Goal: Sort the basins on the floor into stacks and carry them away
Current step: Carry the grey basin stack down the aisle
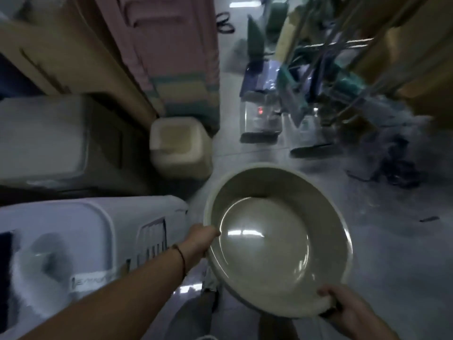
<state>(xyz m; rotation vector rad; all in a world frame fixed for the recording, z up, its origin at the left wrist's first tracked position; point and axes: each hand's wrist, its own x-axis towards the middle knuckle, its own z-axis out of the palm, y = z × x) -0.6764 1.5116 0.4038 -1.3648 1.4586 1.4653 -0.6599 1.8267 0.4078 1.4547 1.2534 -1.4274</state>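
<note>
Plainly round, glossy cream basin [277, 241], rim gripped by both hands' fingers [326, 294].

Pale greenish-grey basin [277, 239], cream bin [180, 147]

Grey floor [382, 253] with cream bin [180, 148] and white appliances [81, 231].

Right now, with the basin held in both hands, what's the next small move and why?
Probably carry the basin straight ahead along the bare floor. Both the left hand and right hand grip its rim, and bins crowd the left, clutter the right.
</note>
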